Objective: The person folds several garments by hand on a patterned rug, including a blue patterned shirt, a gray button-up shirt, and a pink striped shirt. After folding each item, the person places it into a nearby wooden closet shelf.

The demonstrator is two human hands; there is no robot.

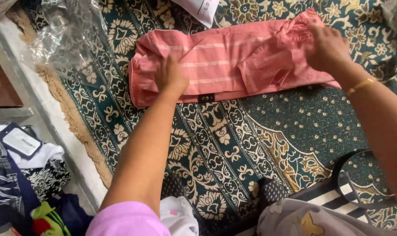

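A pink shirt with thin pale stripes (224, 61) lies folded into a long band across a dark green patterned carpet (259, 131). My left hand (170, 76) presses flat on the shirt's left part, fingers spread. My right hand (327, 46) grips the bunched cloth at the shirt's right end, near a folded sleeve. A gold bangle (359, 85) sits on my right wrist. A small dark label (206, 98) shows at the shirt's near edge.
Crumpled clear plastic wrap (65, 32) lies at the carpet's top left. A pile of folded clothes with a tag (24, 170) sits at the left beyond the carpet's fringe. A white packet (200, 8) is at the top. Grey and striped cloth (321, 209) lies near me.
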